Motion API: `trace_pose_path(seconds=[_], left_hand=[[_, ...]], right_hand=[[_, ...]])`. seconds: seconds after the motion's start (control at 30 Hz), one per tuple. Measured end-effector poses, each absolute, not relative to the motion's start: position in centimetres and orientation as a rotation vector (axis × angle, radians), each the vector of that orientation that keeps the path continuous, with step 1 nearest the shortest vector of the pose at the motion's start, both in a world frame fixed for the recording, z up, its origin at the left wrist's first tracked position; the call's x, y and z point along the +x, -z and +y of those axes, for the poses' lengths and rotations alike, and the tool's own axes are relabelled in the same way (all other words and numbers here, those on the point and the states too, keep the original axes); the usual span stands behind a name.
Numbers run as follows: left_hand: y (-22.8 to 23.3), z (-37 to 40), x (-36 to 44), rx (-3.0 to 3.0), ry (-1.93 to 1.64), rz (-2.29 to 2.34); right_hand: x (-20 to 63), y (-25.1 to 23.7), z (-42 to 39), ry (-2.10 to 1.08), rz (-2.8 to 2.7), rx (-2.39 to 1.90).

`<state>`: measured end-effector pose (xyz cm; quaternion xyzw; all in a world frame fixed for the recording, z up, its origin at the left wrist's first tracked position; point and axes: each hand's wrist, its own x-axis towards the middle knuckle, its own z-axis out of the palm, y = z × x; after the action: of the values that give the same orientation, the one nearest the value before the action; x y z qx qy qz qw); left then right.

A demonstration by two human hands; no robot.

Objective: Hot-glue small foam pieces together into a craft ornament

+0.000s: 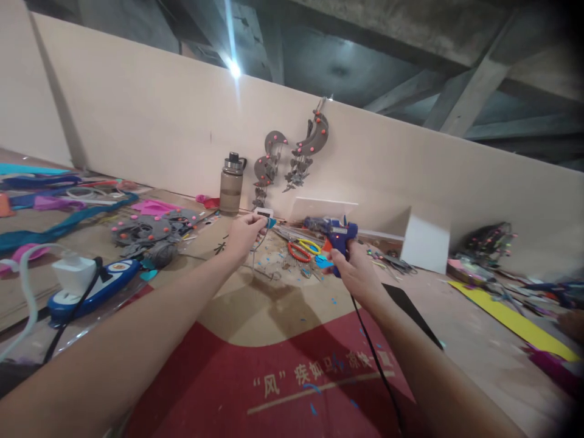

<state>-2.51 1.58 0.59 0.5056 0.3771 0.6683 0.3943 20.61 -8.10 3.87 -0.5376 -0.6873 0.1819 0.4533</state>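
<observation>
My right hand (358, 271) is wrapped round the handle of a blue hot glue gun (343, 232). The gun's nozzle points left, and its black cord (375, 353) runs down across the board. My left hand (245, 236) is closed in a pinch on a small teal piece (271, 223) with a thin grey strand hanging below it. A gap separates the nozzle from that piece. Just behind my left fingertips is a small white object (263, 212). Between my hands lie red-handled scissors (299, 251) and yellow-handled scissors (310, 246), among small scraps.
A water bottle (231, 185) stands by the wall near grey hanging ornaments (312, 135) with pink dots. At left are a blue power strip (93, 292), felt strips and a grey ornament (143, 234). A white panel (426, 240) and yellow sheet (511, 319) sit to the right.
</observation>
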Motion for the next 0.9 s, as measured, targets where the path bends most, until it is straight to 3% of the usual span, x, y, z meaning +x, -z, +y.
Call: trace_pose_path(seconds=[0.23,0.63,0.9], left_hand=[[0.0,0.8,-1.0,1.218,-1.658,0.876],[0.3,-0.5,0.6,1.181,-1.692,0.819],[0.6,-0.5,0.8,1.216,-1.722,0.797]], right_hand=[[16.1,-2.0,-7.3,-0.564,-1.63,-0.961],[17.4,0.1,-8.0,-0.084,-1.758,-1.202],[16.8,0.1,-8.3,-0.003,-1.797,-1.187]])
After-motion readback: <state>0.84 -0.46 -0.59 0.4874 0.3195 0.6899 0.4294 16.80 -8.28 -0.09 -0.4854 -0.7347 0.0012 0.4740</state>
